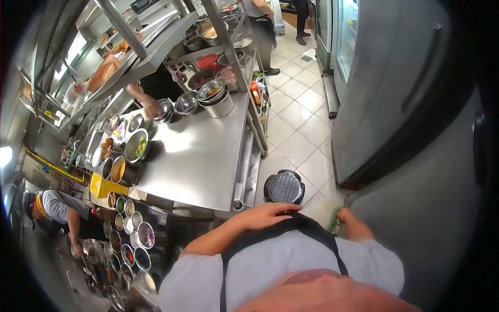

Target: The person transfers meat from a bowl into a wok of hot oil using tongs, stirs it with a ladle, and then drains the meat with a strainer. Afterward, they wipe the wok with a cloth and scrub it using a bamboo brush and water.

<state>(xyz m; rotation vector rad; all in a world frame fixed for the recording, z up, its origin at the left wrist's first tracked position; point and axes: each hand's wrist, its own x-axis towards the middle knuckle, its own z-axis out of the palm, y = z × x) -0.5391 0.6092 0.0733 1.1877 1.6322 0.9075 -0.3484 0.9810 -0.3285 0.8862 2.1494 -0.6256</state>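
Note:
My left hand (267,214) lies flat against the black apron (304,224) at my front, its fingers extended and holding nothing. At my right side, my right hand (343,214) is closed on a green cloth (334,221), which hangs down beside the grey door surface. Beyond my left hand, a round black stool (284,187) with a textured top stands on the tiled floor.
A steel counter (192,161) with bowls and pots is on the left, below a steel shelf (171,36). Tall fridges (395,93) line the right. One co-worker (67,210) bends over pans; another's hand (152,109) touches bowls. Someone stands far down the aisle (262,39).

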